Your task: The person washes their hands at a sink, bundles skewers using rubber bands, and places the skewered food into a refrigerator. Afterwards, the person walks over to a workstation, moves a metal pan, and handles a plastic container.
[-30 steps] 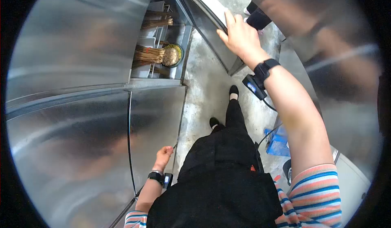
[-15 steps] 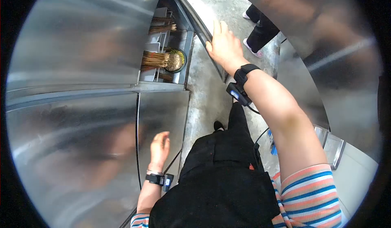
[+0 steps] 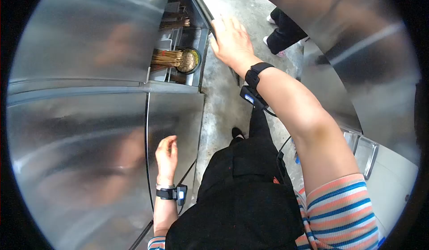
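Observation:
My right hand (image 3: pixel 232 43) lies with straight, slightly spread fingers against the outer side of a steel refrigerator door (image 3: pixel 199 4), which stands partly ajar. My left hand (image 3: pixel 166 157) hovers above the steel counter (image 3: pixel 89 129), loosely bent, with nothing visible in it. Inside the cabinet, bundles of wooden skewers (image 3: pixel 167 58) rest in white trays, their ends pointing toward the door. Beside the nearer bundle sits a round bowl (image 3: pixel 190 61) of pale and yellow-green food. The deeper part of the cabinet is hidden by the steel top.
Another person's dark trouser legs (image 3: pixel 285 32) and light shoes show on the concrete floor (image 3: pixel 219 102), up and to the right. A steel unit (image 3: pixel 353 49) lines the right side. A white surface (image 3: pixel 389 178) with a metal handle is at lower right.
The door has swung left, toward the cabinet, along with my right hand. My left hand has shifted a little up and left.

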The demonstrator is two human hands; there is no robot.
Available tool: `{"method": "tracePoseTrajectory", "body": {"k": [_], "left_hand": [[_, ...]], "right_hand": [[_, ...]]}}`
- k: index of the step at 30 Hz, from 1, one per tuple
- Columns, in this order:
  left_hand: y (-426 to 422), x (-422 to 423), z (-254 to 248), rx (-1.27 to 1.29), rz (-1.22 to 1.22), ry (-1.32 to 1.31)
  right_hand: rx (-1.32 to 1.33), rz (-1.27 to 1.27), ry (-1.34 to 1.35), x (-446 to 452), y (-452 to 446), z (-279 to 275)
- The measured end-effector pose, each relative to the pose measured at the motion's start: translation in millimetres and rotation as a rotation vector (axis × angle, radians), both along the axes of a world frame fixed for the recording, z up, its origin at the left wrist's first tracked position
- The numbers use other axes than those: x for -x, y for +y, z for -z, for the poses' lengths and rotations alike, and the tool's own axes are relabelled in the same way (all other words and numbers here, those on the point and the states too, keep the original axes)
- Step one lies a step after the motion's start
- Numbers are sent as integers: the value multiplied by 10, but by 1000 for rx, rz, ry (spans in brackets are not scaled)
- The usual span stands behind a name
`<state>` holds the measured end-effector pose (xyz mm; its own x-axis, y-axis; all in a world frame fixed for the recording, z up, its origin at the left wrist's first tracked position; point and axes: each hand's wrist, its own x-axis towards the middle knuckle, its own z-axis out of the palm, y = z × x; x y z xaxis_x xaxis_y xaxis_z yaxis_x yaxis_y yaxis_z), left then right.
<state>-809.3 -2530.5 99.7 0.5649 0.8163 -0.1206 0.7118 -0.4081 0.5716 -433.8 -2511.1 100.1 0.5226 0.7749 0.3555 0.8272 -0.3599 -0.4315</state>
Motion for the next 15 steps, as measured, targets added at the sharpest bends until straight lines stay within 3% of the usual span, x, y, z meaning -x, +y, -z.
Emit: {"method": "tracePoseTrajectory", "body": {"k": [3,5,6,12,15], "left_hand": [[-255,-121,180,43,156,-25],[-469,-229,281,22,251,-36],[-596,-293,283,98,250,-19],[-1018,-212,684,343,270,80],[-1166,-75,974,438,158,145]], "right_hand": [[-353,-226,-166,7,-4,84],[-277,-328,-15,9,-9,96],[-58,-296,-5,-5,-42,64],[-162,-290,9,-111,-44,181],[-35,-321,8,-113,-150,101]]}}
